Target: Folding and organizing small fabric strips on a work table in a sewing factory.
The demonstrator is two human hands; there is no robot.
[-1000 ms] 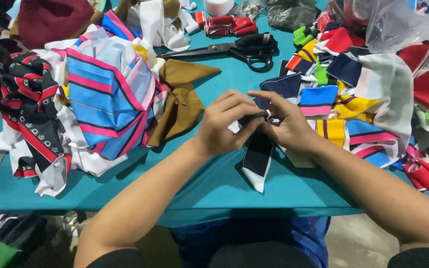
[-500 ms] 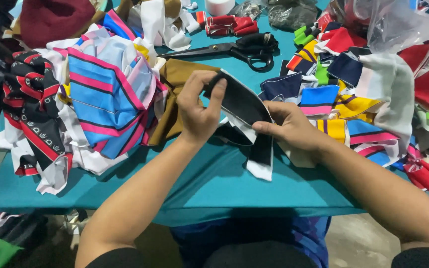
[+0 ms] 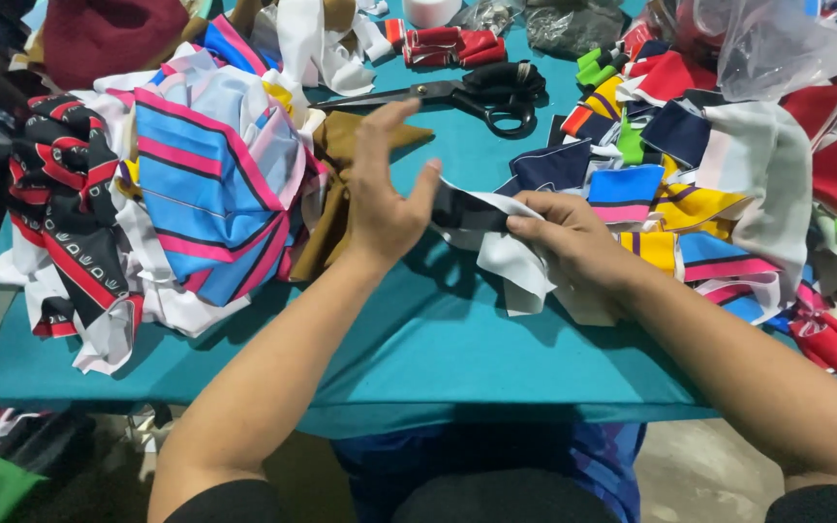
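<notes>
— What's nearest, on the teal table (image 3: 438,349)?

— Bare cloth-covered tabletop at the near edge, then the two forearms coming in. The right hand (image 3: 573,237) pinches a black-and-white fabric piece (image 3: 496,237) between thumb and fingertips, near the strip's middle, just above the table. The left hand (image 3: 385,189) stands upright with fingers spread, its thumb touching the dark end of the same piece — not closed around anything.

— So where does the fabric sit relative to the grip?

— It runs leftward from the right hand's pinch toward the left thumb, dark part held fairly taut between them. The white part droops down below the right hand and rests on the table, partly folded on itself.

— How would it handle?

— I'd judge it light and limp, with no stiffness of its own; it sags wherever it isn't held. Probably a little slick, going by the sheen. Best taken at an edge or end with a fingertip pinch — a hold at the middle lets both ends flop.

— And farther out?

— To the left, a heap of striped blue-and-pink cloth (image 3: 215,184) with a brown piece (image 3: 336,194) beside it. To the right, a pile of mixed coloured scraps (image 3: 690,194). At the far side, black-handled scissors (image 3: 477,92) lie flat, well apart from both hands.
</notes>
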